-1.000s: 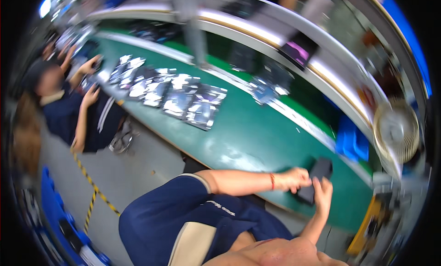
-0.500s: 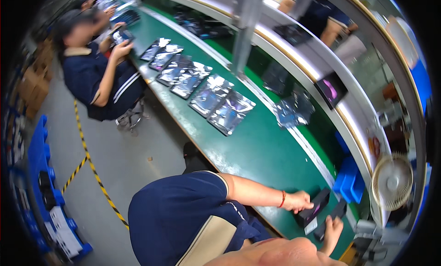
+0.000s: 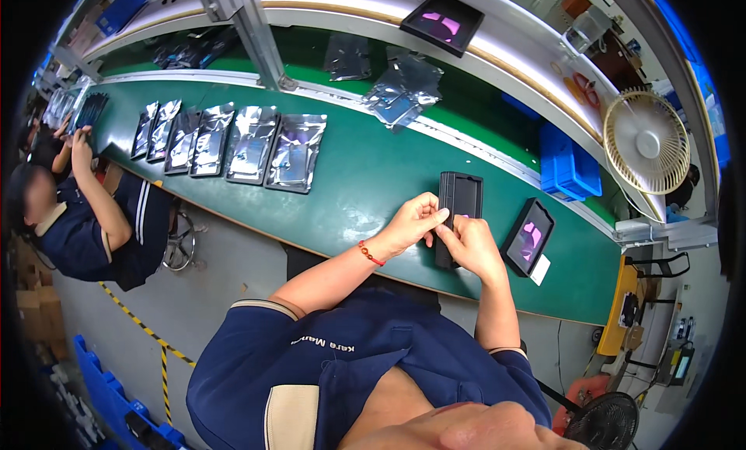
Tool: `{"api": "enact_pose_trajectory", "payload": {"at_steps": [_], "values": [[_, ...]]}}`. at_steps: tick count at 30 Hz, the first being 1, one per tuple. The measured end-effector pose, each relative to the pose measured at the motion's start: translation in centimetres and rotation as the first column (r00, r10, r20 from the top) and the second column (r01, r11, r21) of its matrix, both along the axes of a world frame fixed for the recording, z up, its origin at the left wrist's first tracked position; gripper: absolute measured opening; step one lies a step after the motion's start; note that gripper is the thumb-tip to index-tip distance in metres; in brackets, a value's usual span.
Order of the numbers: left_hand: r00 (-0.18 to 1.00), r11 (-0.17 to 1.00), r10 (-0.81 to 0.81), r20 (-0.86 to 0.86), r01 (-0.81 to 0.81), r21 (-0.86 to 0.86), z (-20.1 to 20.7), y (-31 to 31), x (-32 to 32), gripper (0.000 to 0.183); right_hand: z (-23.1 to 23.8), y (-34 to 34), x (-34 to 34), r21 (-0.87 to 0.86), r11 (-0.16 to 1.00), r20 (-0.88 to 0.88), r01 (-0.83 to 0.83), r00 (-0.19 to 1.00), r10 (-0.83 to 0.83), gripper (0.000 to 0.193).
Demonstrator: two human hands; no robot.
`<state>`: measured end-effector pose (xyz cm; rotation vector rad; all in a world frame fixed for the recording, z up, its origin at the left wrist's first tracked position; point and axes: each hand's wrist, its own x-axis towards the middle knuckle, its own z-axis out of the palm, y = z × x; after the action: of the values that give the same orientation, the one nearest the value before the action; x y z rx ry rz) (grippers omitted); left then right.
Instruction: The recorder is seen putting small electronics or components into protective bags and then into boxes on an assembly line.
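A group of black trays, seemingly several nested together, stands at the table's near edge in front of me. My left hand pinches at their left side with thumb and forefinger. From the right, my right hand closes over the near part, its thumb almost meeting the left thumb. The fingers cover whatever lies between them. To the right rests a separate black tray with purple pieces inside, untouched. A white slip of paper sticks out by its lower right corner.
Several silver foil bags on black trays line the green table to the left. More bags lie behind the rail. Blue bins and a fan stand right. Another tray sits on the shelf. A co-worker sits far left.
My view has turned right. Before, the hands were apart, each at its own black item; now they meet at the nested trays, and the purple-filled tray lies apart on the right.
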<state>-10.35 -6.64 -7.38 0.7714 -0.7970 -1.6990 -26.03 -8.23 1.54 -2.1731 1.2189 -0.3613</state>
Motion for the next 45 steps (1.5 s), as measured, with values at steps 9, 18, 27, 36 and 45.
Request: {"api": "enact_pose_trajectory", "payload": {"at_steps": [9,18,27,36,45], "values": [[0.983,0.991,0.131,-0.131,-0.127,0.043,-2.3,0.6,1.7,0.018,-3.2,-1.4,3.2,-0.192,0.981,0.194,0.031,0.981,0.007,0.033],[0.989,0.991,0.115,-0.095,-0.108,0.084,-0.8,-0.1,6.4,0.016,-1.3,-3.9,-0.6,-0.177,0.978,0.031,0.114,0.993,-0.110,0.035],[0.977,0.982,0.183,-0.107,-0.177,0.065,-1.6,0.7,7.2,0.014,-2.8,-1.1,8.3,-0.224,0.971,-0.036,0.078,0.995,-0.088,0.045],[0.946,0.963,0.270,-0.178,-0.263,0.062,-0.8,1.4,8.1,0.013,-3.9,-1.3,10.7,-0.123,0.990,0.293,0.067,0.956,-0.028,0.033],[0.881,0.877,0.473,-0.015,-0.469,0.104,-0.7,1.6,11.3,0.017,-1.3,-3.1,9.0,-0.051,0.993,0.240,0.105,0.967,-0.090,0.034]]}}
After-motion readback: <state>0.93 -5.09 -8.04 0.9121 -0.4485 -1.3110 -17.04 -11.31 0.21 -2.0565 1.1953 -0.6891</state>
